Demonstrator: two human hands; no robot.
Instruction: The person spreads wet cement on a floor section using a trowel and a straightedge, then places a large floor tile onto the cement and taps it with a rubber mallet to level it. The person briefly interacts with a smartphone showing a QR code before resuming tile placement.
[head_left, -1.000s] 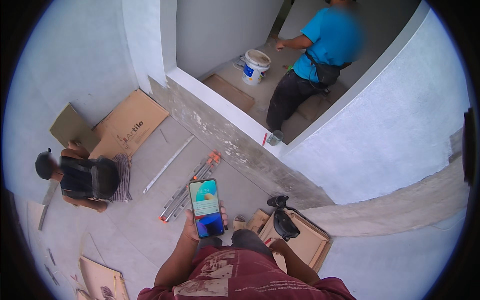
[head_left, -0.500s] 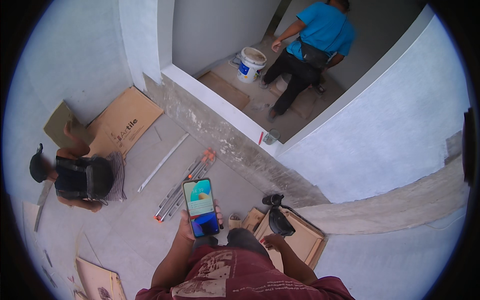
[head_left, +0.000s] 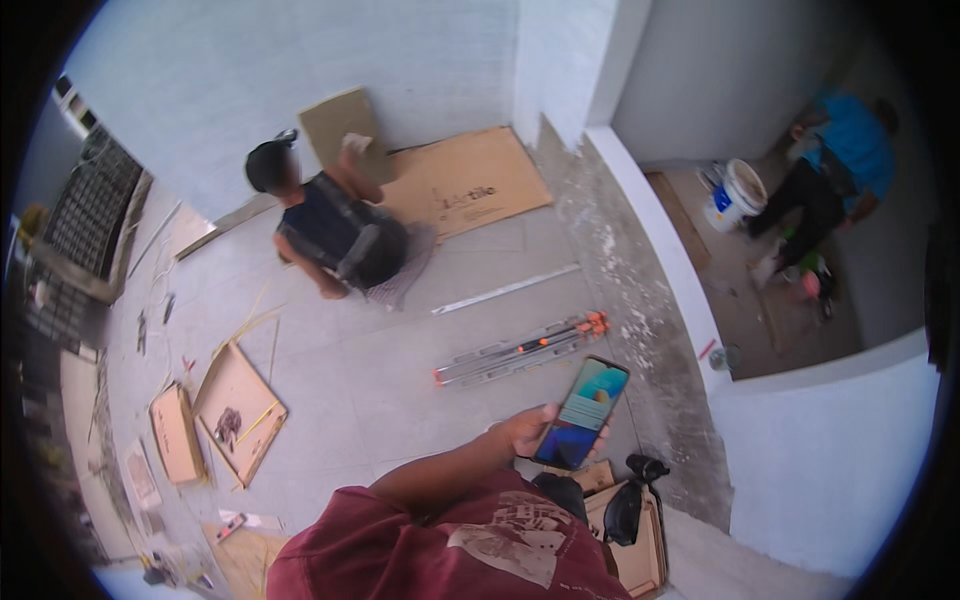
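Note:
My left hand (head_left: 527,430) is closed round a smartphone (head_left: 583,412) with its screen lit. Its thumb lies along the near edge, and fingertips show on the far edge. The phone is tilted over the floor in front of my maroon shirt. Beyond it on the floor lies a long silver tool with orange ends (head_left: 520,348), which looks like a manual tile cutter. My right hand is out of view. A black bag (head_left: 624,512) rests on an open cardboard box (head_left: 655,550) beside my legs.
At the upper left a person in dark clothes (head_left: 335,225) sits on the floor by flattened cardboard (head_left: 475,190) and a tile (head_left: 340,130). A metal straightedge (head_left: 505,290) lies nearby. Past a low white sill (head_left: 650,235), a person in blue (head_left: 855,150) bends near a white bucket (head_left: 738,195).
My view has swung left, showing more floor, cardboard boxes and a gate. The phone stays in my left hand. My right hand has left the view. The person in blue bends lower.

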